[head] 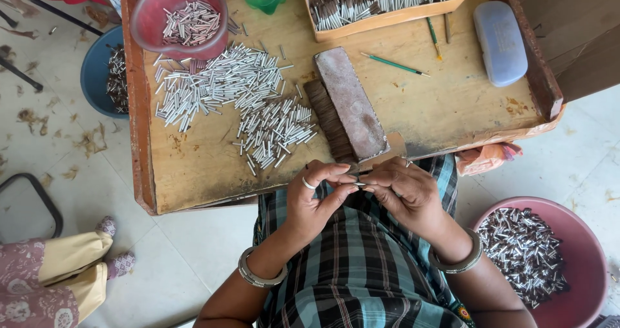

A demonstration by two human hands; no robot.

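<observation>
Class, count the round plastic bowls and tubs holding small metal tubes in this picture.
3: a pink plastic bowl on the wooden tray's corner, a blue tub on the floor beside it, a pink tub lower right.

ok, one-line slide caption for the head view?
Left hand and right hand pinch a small metal tube together at the edge of a wooden tray strewn with loose tubes.

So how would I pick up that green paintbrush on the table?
Pinch the green paintbrush at mid-handle, coming from above. It lies flat and alone on the bare wooden tray, slanted, with its bristle tip pointing right, so the middle balances and nothing blocks your fingers.
</observation>
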